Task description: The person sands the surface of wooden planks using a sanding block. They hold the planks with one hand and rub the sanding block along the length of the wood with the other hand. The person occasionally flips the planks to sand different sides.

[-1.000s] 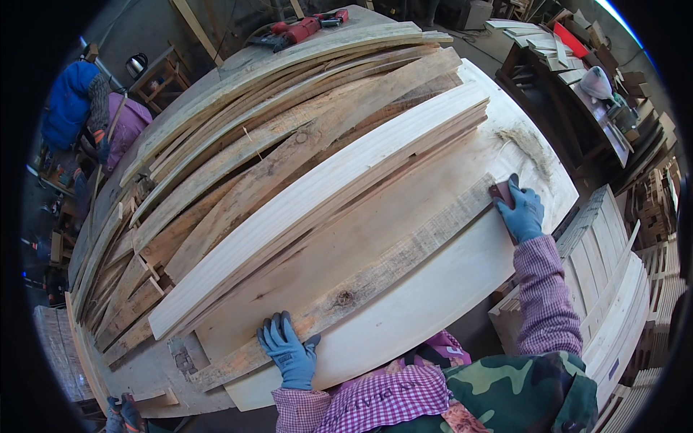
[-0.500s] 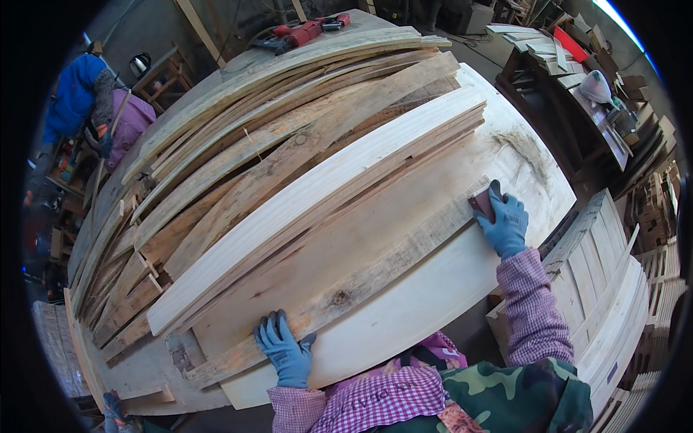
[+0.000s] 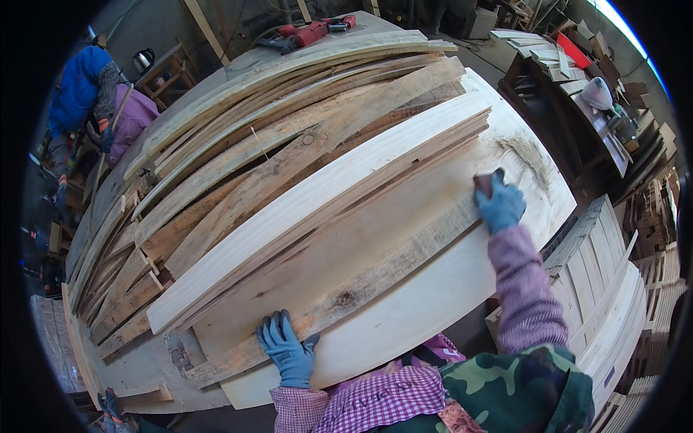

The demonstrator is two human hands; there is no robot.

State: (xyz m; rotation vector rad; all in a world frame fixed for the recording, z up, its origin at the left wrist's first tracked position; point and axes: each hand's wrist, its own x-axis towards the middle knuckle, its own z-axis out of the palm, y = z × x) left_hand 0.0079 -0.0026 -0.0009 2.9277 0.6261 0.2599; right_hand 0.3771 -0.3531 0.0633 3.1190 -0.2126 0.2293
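Head view: left hand (image 3: 287, 351) lies spread flat on the wide plank (image 3: 404, 252); right hand (image 3: 499, 204) presses a sanding block (image 3: 483, 183) onto it.

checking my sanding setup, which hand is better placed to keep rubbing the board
Right. The right hand already presses the sanding block on the pale board, beside a dusty rubbed patch. The left hand lies flat near the board's edge, steadying it.
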